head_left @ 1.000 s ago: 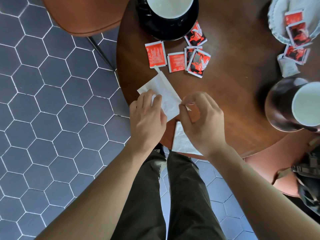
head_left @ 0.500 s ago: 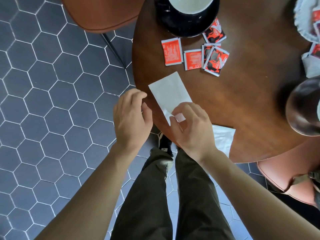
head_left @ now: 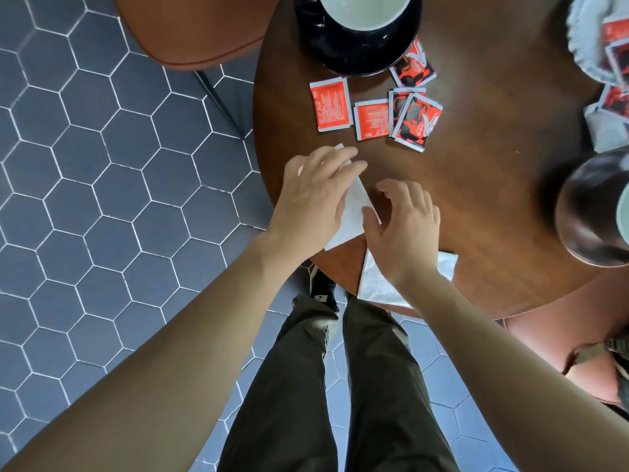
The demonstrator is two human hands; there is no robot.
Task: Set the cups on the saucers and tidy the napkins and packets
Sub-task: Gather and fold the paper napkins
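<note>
A white napkin (head_left: 354, 212) lies near the front edge of the round wooden table (head_left: 493, 185). My left hand (head_left: 316, 195) presses flat on its left part, fingers spread. My right hand (head_left: 401, 229) hovers at its right edge, fingers curled and apart, holding nothing. A second white napkin (head_left: 377, 284) lies under my right wrist at the table's rim. Several red packets (head_left: 374, 110) are scattered beyond the hands. A dark cup on a dark saucer (head_left: 357, 39) stands at the top. Another dark cup (head_left: 592, 212) sits at the right edge.
A white plate (head_left: 585, 46) with more red packets sits at the top right, with loose packets (head_left: 609, 117) below it. Brown chairs stand at the top left (head_left: 190, 28) and bottom right (head_left: 561, 338). The floor is blue hexagonal tile.
My left hand moved from beside the table onto the napkin and flattened it. My right hand let go of the napkin's corner and opened.
</note>
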